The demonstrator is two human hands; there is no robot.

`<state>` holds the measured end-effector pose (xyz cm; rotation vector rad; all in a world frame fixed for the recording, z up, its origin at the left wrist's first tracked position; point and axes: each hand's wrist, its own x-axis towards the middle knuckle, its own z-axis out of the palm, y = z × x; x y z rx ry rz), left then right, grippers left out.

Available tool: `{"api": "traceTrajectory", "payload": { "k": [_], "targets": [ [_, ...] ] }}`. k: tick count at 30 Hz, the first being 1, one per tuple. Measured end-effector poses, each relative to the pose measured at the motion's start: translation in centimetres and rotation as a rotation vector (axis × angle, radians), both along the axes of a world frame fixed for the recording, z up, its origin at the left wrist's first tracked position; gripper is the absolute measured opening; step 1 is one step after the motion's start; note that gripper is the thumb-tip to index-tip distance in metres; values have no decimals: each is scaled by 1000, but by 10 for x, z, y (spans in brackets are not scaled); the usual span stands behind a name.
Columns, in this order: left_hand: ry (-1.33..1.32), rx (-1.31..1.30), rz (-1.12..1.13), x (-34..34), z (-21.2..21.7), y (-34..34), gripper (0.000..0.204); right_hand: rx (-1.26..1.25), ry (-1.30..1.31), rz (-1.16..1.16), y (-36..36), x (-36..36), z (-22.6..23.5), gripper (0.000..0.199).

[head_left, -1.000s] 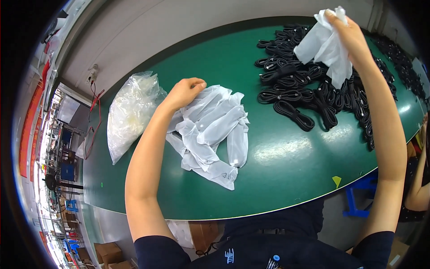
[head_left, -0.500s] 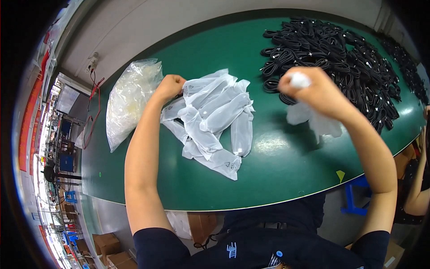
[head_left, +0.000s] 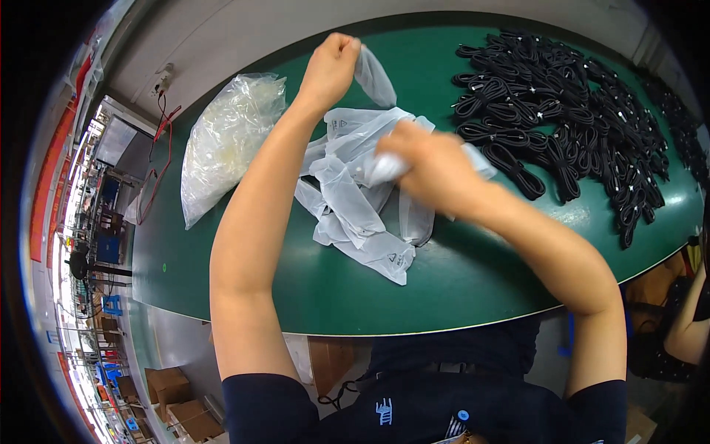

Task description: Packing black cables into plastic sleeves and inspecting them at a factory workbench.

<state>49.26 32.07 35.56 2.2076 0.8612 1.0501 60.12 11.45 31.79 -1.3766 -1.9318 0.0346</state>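
left hand [head_left: 334,65] fisted on a clear bag [head_left: 373,76], lifted near the table's [head_left: 444,288] far edge. right hand [head_left: 433,166] blurred, closed on a white bag [head_left: 384,169] over the bag pile [head_left: 355,200] mid-table. big sack [head_left: 225,140] lies left, black cables [head_left: 569,111] right; bare green along the near edge.

**Hands at the bag pile on the green table**

The left hand [head_left: 334,65] is closed in a fist around one small clear bag [head_left: 373,75], raised above the pile of clear bags [head_left: 355,211]. The right hand [head_left: 433,166], blurred, grips white bag material over the same pile. A large clear sack [head_left: 225,140] lies left of the pile. Bundled black cables [head_left: 569,111] cover the right part of the green table [head_left: 444,281].
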Motion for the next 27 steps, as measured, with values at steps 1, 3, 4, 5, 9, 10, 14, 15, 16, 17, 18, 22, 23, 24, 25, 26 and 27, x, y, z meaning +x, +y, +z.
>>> {"api": "traceTrajectory", "payload": {
  "k": [1, 3, 4, 5, 9, 10, 14, 15, 16, 17, 18, 22, 23, 24, 25, 26, 27],
  "targets": [
    [-65, -41, -31, 10, 11, -8, 28, 39, 122, -56, 2, 20, 11, 26],
    [-239, -87, -89, 25, 27, -18, 29, -6, 360, -135, 12, 70, 23, 17],
    [-402, -134, -128, 27, 32, -19, 29, -171, 490, -115, 7, 81, 47, 15],
    [-511, -169, -110, 29, 37, -22, 30, -144, 594, -119, 9, 93, 54, 20],
    [-653, -318, -139, 24, 56, -24, 21, -215, 687, -250, 4, 133, 73, 26],
    [-654, -328, -159, 24, 60, -32, 21, -211, 685, -272, 2, 142, 74, 26],
    [236, -158, -248, 17, 55, -61, 41, -229, 764, -313, -11, 168, 77, 21],
    [261, -118, -298, 17, 36, -66, 37, -274, 1038, -204, -9, 170, 77, 21],
    [320, -128, -334, 22, 31, -85, 33, -311, 1304, -97, -11, 175, 78, 20],
    [308, -180, -448, 32, 19, -94, 34, -368, 1385, 20, -16, 187, 79, 19],
    [289, -192, -465, 34, 12, -105, 39, -368, 1378, 29, -17, 184, 79, 19],
    [127, -448, -586, 63, 15, -132, 36, -419, 1574, 474, -22, 189, 71, 25],
    [111, -605, -633, 66, 19, -137, 35, -395, 1595, 529, -24, 191, 68, 25],
    [113, -602, -643, 67, 20, -140, 35, -368, 1620, 583, -26, 189, 66, 26],
    [30, -668, -660, 67, 21, -142, 34, -368, 1633, 545, -27, 192, 61, 26],
    [-52, -735, -676, 68, 22, -144, 34, -356, 1681, 561, -27, 191, 57, 26],
    [-92, -767, -682, 69, 23, -147, 30, -356, 1683, 516, -29, 189, 57, 25]
  ]
}}
